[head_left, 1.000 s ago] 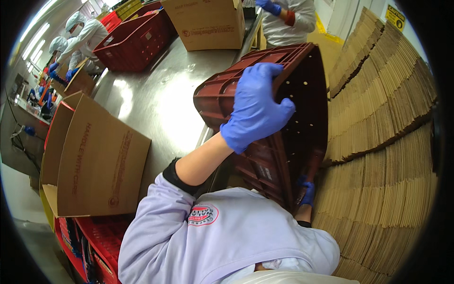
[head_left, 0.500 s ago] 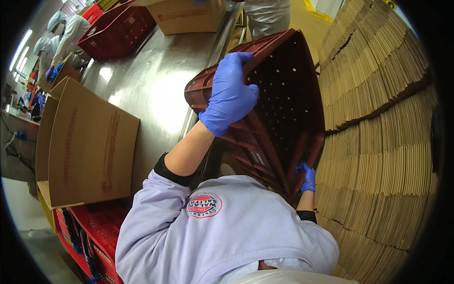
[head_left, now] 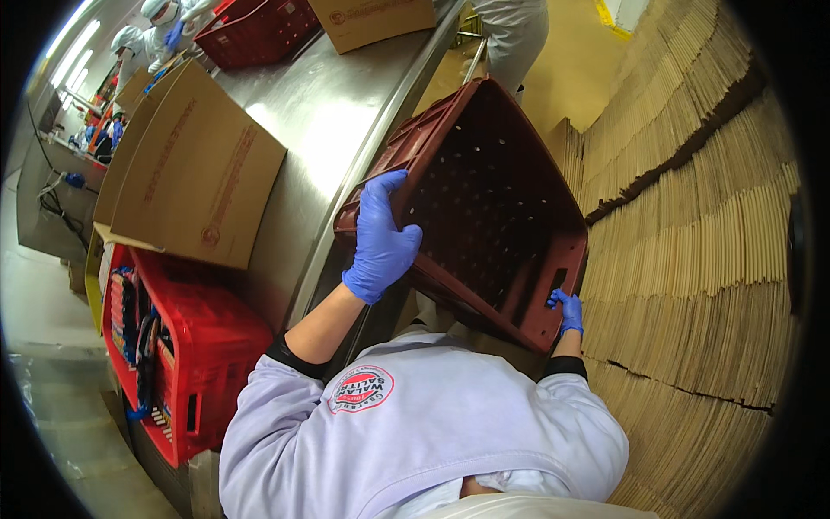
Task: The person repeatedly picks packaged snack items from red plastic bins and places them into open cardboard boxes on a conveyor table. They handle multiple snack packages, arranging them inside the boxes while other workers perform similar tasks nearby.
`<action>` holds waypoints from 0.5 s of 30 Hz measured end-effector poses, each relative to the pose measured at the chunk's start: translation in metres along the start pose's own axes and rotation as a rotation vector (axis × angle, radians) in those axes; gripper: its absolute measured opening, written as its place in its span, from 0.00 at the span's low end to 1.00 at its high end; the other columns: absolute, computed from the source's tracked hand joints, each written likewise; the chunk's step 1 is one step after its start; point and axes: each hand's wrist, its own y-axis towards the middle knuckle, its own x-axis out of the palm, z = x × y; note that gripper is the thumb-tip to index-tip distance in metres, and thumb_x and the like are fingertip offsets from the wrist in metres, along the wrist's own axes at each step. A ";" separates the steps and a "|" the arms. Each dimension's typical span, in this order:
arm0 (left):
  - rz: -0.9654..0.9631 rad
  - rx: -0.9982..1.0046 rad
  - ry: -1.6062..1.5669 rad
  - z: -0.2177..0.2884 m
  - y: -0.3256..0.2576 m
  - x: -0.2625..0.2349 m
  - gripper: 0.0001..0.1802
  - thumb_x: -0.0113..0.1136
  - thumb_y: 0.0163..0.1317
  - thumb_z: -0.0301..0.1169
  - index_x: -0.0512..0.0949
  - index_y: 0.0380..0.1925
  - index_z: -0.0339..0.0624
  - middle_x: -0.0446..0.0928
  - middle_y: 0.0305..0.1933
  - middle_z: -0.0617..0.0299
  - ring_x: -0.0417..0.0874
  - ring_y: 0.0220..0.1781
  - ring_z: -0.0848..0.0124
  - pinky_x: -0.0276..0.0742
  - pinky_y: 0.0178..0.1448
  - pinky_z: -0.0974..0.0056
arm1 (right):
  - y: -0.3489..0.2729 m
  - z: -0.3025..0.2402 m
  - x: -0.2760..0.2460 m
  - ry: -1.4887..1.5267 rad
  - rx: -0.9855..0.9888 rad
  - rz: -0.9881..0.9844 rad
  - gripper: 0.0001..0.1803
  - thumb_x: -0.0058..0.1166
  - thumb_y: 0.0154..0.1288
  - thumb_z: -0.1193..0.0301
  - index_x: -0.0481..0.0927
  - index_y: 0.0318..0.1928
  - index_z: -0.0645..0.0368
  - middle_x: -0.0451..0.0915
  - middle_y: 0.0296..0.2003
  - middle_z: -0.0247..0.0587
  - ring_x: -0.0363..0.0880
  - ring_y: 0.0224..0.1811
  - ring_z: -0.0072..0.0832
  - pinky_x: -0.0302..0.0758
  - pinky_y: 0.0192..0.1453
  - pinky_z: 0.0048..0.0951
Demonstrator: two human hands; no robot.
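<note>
I hold an empty dark red plastic crate (head_left: 497, 195) with a perforated bottom, tilted so its open side faces me. My left hand (head_left: 380, 238), in a blue glove, grips the crate's left rim beside the edge of the steel table (head_left: 324, 104). My right hand (head_left: 566, 310), also gloved in blue, holds the handle slot on the crate's near right wall. The crate hangs off the table's right edge, above my chest and white coat sleeves.
A brown cardboard box (head_left: 194, 164) stands open on the table's left. A red crate (head_left: 186, 346) with packed goods sits below it. Stacks of flat cardboard (head_left: 709, 242) fill the right. Other workers (head_left: 160, 26) stand at the far end, near another red crate (head_left: 259, 30) and box (head_left: 372, 17).
The crate has turned and come down toward me, its open inside now facing up at me. My left hand shifted from its bottom side to the left rim.
</note>
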 end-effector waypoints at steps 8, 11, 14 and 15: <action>0.119 -0.287 0.076 -0.065 -0.107 -0.013 0.30 0.45 0.34 0.15 0.64 0.46 0.32 0.65 0.45 0.53 0.67 0.53 0.60 0.58 0.62 0.63 | -0.013 0.015 -0.017 -0.092 0.044 -0.043 0.09 0.52 0.55 0.74 0.72 0.32 0.70 0.75 0.21 0.43 0.74 0.17 0.30 0.68 0.19 0.26; 0.192 -0.437 0.086 -0.100 -0.151 -0.028 0.30 0.46 0.34 0.16 0.64 0.47 0.32 0.65 0.46 0.52 0.66 0.54 0.60 0.58 0.62 0.63 | -0.021 0.005 -0.002 -0.116 0.053 -0.098 0.09 0.51 0.55 0.73 0.71 0.33 0.67 0.74 0.20 0.41 0.74 0.17 0.29 0.68 0.19 0.25; 0.084 -0.548 0.180 -0.127 -0.201 -0.044 0.31 0.47 0.35 0.16 0.63 0.48 0.32 0.65 0.47 0.52 0.66 0.55 0.60 0.58 0.62 0.64 | -0.032 0.002 0.000 -0.217 0.095 -0.136 0.08 0.52 0.55 0.72 0.72 0.34 0.64 0.74 0.20 0.37 0.74 0.17 0.25 0.68 0.19 0.23; 0.039 -0.601 0.194 -0.129 -0.213 -0.049 0.28 0.48 0.36 0.16 0.67 0.45 0.33 0.68 0.48 0.51 0.67 0.55 0.58 0.59 0.62 0.62 | -0.035 0.006 -0.004 -0.262 0.098 -0.123 0.08 0.52 0.54 0.72 0.72 0.34 0.63 0.74 0.20 0.36 0.74 0.17 0.24 0.68 0.19 0.23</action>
